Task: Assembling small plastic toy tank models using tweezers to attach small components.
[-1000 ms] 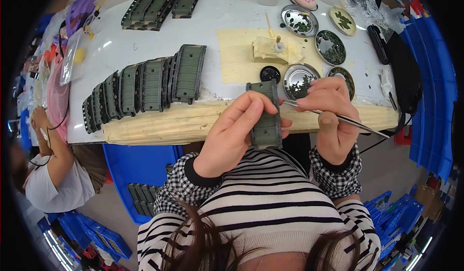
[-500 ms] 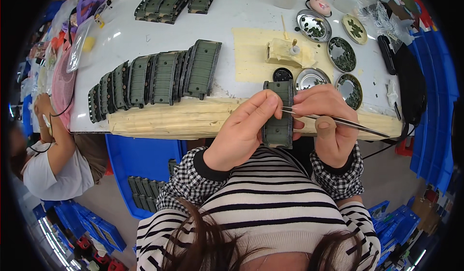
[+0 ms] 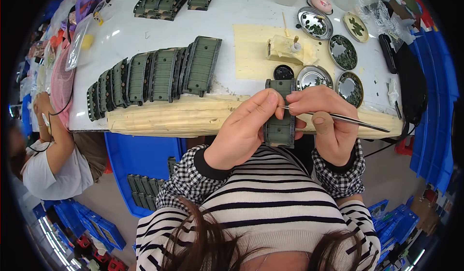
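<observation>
Upright between my hands is a dark green model tank hull piece with toothed grey edges. My left hand grips it from the left, thumb and forefinger pinched together over its face. Fingertips show past its right edge, seemingly from behind. My right hand is closed around metal tweezers, their tips meeting the pinched left fingertips. Whether a tiny part sits at those tips is too small to tell. Just beyond the piece are a small black-filled pot and a shiny metal dish.
A leaning row of similar green pieces stands on the white table, with more at the back. Dishes of small green parts lie to the right. A masking-taped block holds a small bottle. Another person sits at left.
The tweezers have tilted slightly and their tips sit a little higher, against the left fingertips. The right fingers have shifted slightly left. The held piece stays nearly in place.
</observation>
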A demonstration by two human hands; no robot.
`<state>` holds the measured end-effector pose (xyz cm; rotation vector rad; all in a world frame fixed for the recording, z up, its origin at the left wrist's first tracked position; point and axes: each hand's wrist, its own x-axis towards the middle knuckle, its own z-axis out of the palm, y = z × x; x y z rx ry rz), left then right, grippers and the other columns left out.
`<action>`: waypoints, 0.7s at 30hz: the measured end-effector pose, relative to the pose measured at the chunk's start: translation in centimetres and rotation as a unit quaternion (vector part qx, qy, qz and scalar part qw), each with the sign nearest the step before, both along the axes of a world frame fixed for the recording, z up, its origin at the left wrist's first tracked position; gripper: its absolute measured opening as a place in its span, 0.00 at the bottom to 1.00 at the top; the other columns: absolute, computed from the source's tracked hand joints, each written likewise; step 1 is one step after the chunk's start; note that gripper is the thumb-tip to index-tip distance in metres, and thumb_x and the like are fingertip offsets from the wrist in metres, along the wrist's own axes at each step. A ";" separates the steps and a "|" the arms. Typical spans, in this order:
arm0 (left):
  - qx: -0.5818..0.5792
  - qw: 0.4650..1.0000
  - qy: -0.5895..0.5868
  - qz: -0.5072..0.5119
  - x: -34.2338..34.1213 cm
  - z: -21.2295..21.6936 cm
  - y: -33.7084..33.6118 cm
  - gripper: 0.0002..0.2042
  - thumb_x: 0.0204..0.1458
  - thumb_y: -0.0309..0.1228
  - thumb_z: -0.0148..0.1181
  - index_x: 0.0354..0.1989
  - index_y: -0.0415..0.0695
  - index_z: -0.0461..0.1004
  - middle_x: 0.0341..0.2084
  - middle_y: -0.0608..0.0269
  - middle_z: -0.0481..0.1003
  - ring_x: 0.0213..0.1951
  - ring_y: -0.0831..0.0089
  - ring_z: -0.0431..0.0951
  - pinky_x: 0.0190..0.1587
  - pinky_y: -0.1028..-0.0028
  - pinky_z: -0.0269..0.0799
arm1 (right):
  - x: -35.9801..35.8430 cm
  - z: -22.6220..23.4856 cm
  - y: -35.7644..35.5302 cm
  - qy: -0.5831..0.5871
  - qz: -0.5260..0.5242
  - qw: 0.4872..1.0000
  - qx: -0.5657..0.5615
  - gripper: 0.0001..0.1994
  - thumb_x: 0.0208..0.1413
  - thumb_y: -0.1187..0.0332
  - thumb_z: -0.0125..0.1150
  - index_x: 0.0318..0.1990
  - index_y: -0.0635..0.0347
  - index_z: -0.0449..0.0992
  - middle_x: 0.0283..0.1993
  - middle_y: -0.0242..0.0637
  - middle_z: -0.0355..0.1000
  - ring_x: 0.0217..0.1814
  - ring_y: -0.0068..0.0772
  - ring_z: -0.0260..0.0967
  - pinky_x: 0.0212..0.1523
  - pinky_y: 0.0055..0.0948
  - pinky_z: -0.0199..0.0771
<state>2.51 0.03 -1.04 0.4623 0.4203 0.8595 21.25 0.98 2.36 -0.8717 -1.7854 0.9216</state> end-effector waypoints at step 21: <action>-0.016 1.000 -0.007 0.005 0.0 0.2 0.1 0.16 0.70 0.41 0.38 0.36 0.42 0.64 0.38 0.55 0.74 0.41 0.66 0.80 0.46 0.68 0.78 | -0.2 -0.2 0.1 -0.008 -0.005 1.000 0.012 0.08 0.58 0.70 0.60 0.39 0.67 0.79 0.37 0.40 0.79 0.41 0.39 0.76 0.51 0.35 0.75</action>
